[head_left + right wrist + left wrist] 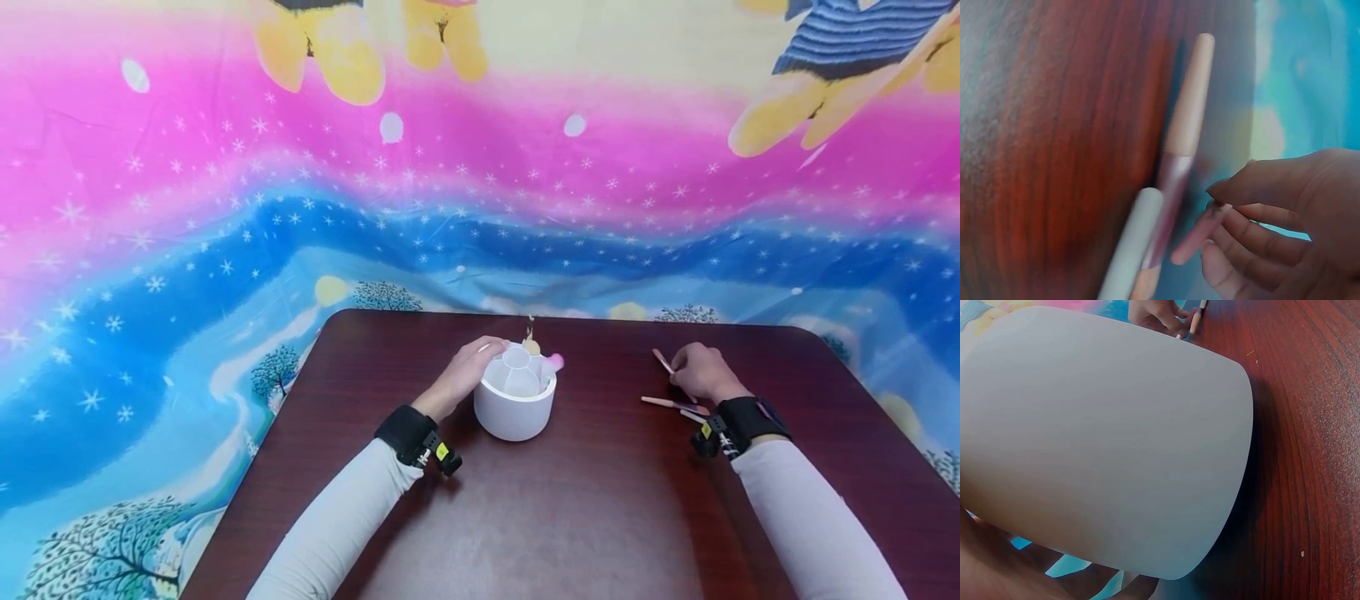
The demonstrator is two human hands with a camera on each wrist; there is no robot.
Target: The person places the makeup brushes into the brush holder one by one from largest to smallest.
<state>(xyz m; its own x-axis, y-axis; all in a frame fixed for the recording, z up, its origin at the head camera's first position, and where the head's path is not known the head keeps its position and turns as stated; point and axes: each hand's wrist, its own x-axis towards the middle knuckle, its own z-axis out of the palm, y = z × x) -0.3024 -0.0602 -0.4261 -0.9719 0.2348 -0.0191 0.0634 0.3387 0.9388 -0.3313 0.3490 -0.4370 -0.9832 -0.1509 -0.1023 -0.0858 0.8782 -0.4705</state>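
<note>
On the table stands a white round organizer (514,412) with divided compartments. My left hand (471,367) grips its left side, fingers round the far wall; in the left wrist view the organizer's smooth wall (1110,444) hides most of that hand. A pink-tipped item (554,362) and a gold-coloured item (531,345) show at its rim. Over to the right, my right hand (703,372) pinches a slim pinkish stick (1197,237), apparently a makeup brush, between thumb and fingers. Beside that hand lie a peach-and-mauve makeup brush (1186,125) and a white-handled stick (1130,247).
The dark reddish-brown wooden table (570,517) has rounded far corners. Behind it hangs a colourful printed cloth (480,208), reaching down past the table's back edge. Small light specks (1302,554) dot the tabletop near the organizer.
</note>
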